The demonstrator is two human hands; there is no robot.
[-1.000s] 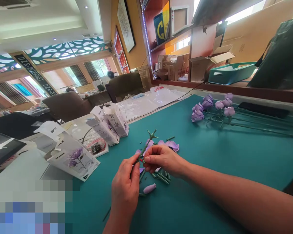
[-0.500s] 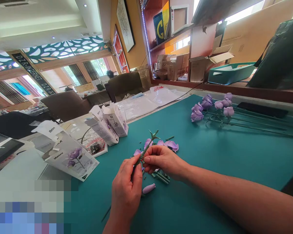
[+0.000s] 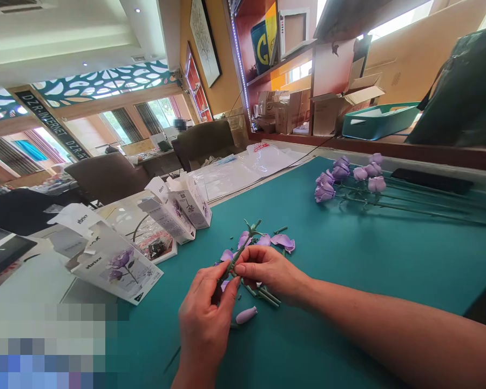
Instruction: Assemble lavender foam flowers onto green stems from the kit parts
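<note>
Left hand [image 3: 204,329]: fingers sat spread wider than earlier around green artificial flower stem [image 3: 240,253]; right hand [image 3: 269,270]: fingertips apparently pinched it, above lilac petals [image 3: 282,242].

Printed flower boxes [image 3: 117,265], teal tray [image 3: 378,121], cardboard cartons [image 3: 289,111]

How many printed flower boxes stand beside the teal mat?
3: the nearest box, the middle box and the far box, in a row along the teal mat. Another could be hidden behind them.
</note>
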